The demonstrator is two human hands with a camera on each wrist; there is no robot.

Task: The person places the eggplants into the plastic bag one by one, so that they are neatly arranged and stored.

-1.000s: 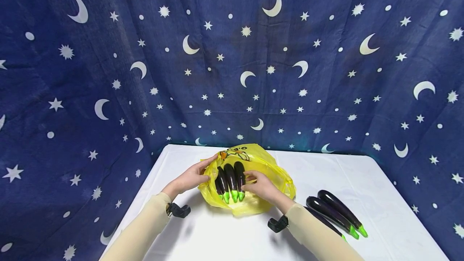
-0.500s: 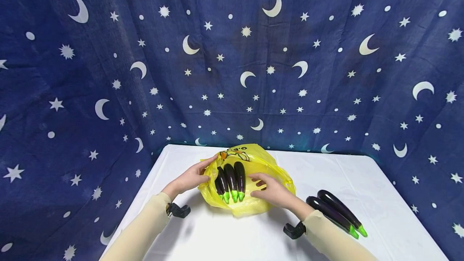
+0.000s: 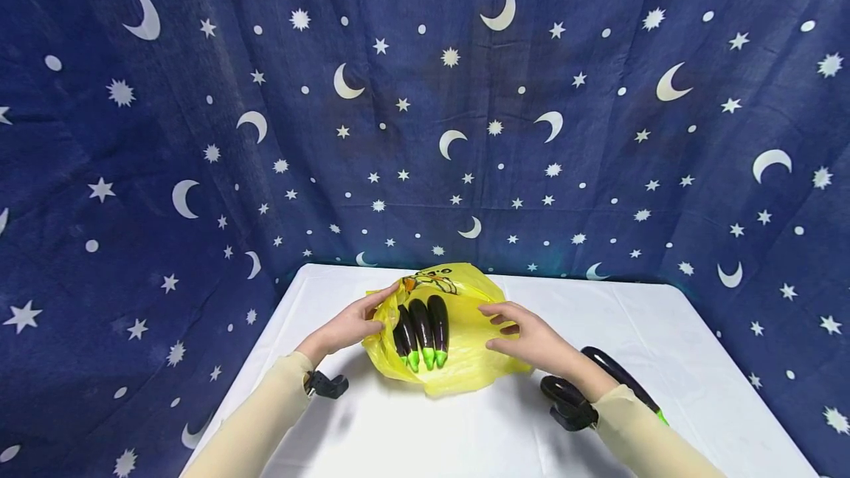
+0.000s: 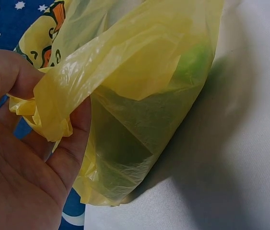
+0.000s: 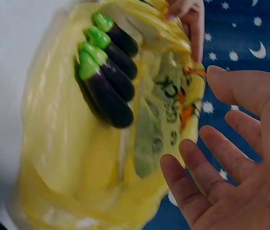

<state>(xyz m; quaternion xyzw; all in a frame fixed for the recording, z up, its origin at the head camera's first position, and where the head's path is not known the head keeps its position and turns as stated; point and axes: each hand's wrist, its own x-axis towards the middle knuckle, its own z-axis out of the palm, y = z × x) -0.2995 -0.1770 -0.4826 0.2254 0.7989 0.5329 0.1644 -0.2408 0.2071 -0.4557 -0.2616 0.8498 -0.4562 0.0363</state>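
A yellow plastic bag [image 3: 468,349] lies on the table with its mouth held wide. Inside it several glossy eggplants [image 3: 421,327] rest side by side, their green stem ends toward the near edge. My left hand [image 3: 345,327] pinches the bag's left rim; in the left wrist view the bunched plastic [image 4: 53,108] sits between thumb and fingers. At the bag's right side is my right hand [image 3: 531,338], holding nothing, fingers spread apart in the right wrist view. Beyond my right wrist lie loose eggplants [image 3: 620,375], partly covered by the arm and its wrist camera.
The table [image 3: 398,434] wears a white cloth. Behind and beside it hangs a dark blue curtain [image 3: 412,131] printed with moons and stars. A black camera [image 3: 572,410] on my right wrist overlaps one loose eggplant.
My right hand has let go of the rightmost eggplant in the bag and drawn away to the right. My left hand has stayed on the bag's rim.
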